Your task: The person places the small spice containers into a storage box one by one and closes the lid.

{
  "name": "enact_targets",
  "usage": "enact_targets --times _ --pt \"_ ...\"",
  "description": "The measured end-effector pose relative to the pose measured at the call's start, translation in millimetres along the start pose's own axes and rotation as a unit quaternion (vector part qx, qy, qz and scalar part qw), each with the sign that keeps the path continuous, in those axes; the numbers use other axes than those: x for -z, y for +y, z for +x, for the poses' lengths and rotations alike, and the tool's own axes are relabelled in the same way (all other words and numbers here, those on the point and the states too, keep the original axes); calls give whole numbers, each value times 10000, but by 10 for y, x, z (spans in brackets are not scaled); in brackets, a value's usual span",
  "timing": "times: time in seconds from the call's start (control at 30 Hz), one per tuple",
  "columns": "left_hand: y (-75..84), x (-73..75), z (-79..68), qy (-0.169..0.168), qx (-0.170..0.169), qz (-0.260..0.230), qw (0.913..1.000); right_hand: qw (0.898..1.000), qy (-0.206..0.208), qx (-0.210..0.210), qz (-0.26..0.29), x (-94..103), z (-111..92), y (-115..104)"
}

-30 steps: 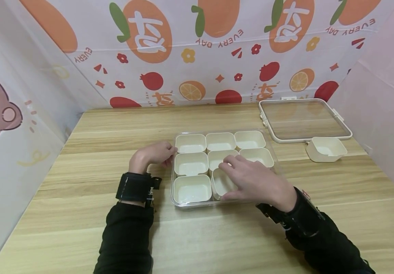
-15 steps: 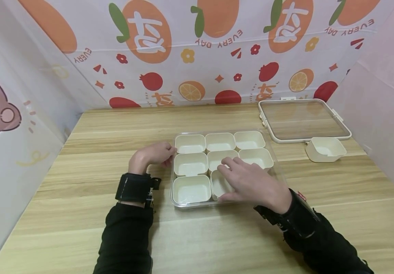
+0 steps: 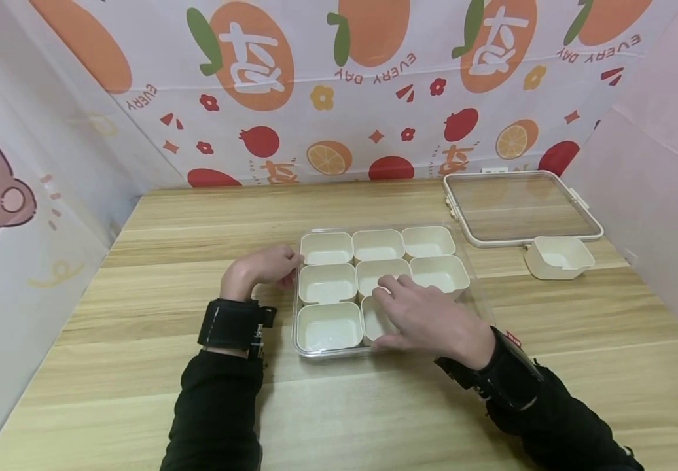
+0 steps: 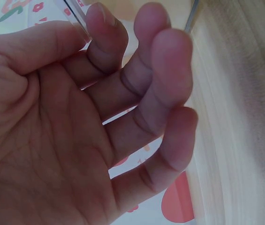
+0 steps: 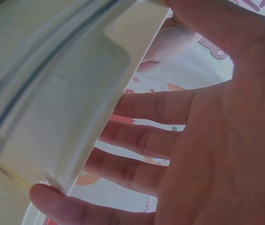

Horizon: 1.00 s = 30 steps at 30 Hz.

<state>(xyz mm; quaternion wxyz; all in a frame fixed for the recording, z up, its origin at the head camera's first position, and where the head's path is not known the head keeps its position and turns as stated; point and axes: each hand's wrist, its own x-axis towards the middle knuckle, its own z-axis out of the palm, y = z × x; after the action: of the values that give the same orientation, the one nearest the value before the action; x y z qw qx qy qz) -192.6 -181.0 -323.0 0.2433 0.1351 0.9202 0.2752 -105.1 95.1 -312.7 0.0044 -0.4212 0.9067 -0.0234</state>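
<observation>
- Head view: the left hand is at the left edge of a clear tray; the right hand partly covers a cream cup, middle of the nearest row.
- Left wrist view alone: thumb and index finger pinch the tray's rim, other fingers loosely bent.
- Right wrist view: the wide grip shows, spaced fingers behind the cup's wall.
- Only overhead: a lid and lone cup right of the tray.

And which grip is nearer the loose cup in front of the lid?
Right. The right grip is over the front of the tray, left of the loose cup. The left grip is farther away, across the tray at its left edge.
</observation>
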Motion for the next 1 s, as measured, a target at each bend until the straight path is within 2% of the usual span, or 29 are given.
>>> enact_targets --times 0.2,0.47,0.7,1.0 --pt "-10 -2 7 -20 12 50 10000 9999 -137 -56 -39 -8 -10 -13" --pt "1 4 0 -29 -28 50 10000 9998 -44 54 -176 -78 14 -17" --pt "2 4 -14 15 -25 -18 10000 9996 -257 -108 84 -108 31 -40" --pt "-17 6 0 14 -98 102 9999 9999 -106 -7 -24 -114 36 -54"
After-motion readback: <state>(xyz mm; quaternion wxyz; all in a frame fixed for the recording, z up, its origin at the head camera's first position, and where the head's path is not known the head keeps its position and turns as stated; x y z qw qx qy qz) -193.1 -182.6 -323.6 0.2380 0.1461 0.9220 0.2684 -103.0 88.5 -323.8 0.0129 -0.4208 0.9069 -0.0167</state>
